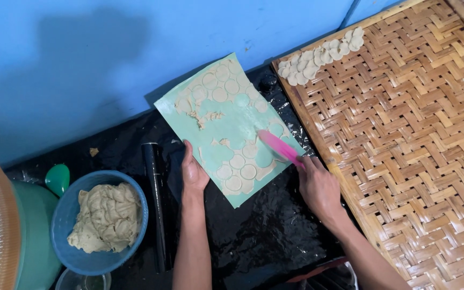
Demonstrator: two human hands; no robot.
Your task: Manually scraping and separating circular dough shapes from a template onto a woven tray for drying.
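Left hand (194, 173) lies flat and open on the near-left edge of the green mat (226, 126), gripping nothing, apparently just pinning the sheet so it cannot slide on the black plastic-covered surface (264, 236). Right hand (318, 185) is closed around the pink scraper (279, 147), blade angled up and left across the mat's right side, low against the dough rounds (240, 166) as if to get under them. The cut circles sit in rows on the mat, ragged offcuts between. Far right, on the woven bamboo tray (414, 139), a row of finished rounds (320, 56) overlaps along the far edge. A dark rolling pin (156, 204) lies just left of the pinning hand, and the blue bowl of dough (100, 223) sits near left.
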